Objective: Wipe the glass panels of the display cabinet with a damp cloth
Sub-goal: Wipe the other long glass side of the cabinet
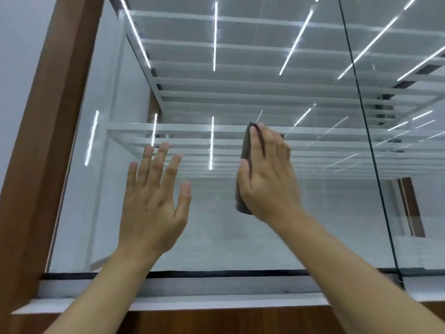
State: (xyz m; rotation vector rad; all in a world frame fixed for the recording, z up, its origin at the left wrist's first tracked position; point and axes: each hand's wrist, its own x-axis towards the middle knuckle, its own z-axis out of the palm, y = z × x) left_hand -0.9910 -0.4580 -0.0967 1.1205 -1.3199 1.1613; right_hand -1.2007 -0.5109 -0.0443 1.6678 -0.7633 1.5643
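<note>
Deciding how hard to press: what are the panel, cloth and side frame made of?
Panel: clear glossy glass, reflecting light strips. Cloth: dark grey matte fabric, apparently, folded under the right hand. Side frame: brown wood grain, possibly veneer.

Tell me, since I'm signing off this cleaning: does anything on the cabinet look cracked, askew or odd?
Nothing stands out. The glass panel shows no crack; the bright streaks are only reflections. The right hand presses the dark cloth flat on it, the left hand open alongside.
</note>
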